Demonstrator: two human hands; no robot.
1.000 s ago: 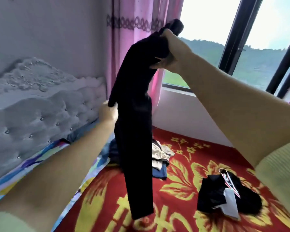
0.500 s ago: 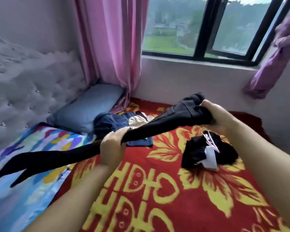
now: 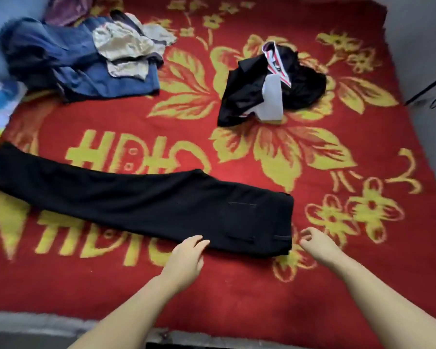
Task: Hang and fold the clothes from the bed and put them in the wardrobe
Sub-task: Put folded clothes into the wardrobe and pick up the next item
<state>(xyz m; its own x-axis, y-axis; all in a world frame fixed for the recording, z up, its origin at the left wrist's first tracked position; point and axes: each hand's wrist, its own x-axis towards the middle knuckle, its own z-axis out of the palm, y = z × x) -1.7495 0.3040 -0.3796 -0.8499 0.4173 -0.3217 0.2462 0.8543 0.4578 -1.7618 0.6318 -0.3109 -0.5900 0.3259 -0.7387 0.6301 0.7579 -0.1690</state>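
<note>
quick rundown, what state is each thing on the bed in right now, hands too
black trousers: laid flat, legs together, not yet folded
black garment: crumpled, white tag on top
blue and beige clothes: loose heap
left hand: open, fingertips at trouser edge
right hand: relaxed, beside the waistband, holding nothing

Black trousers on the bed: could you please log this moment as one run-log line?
black trousers flat on red blanket | left hand open at near edge | right hand open, apart | unfolded
</note>
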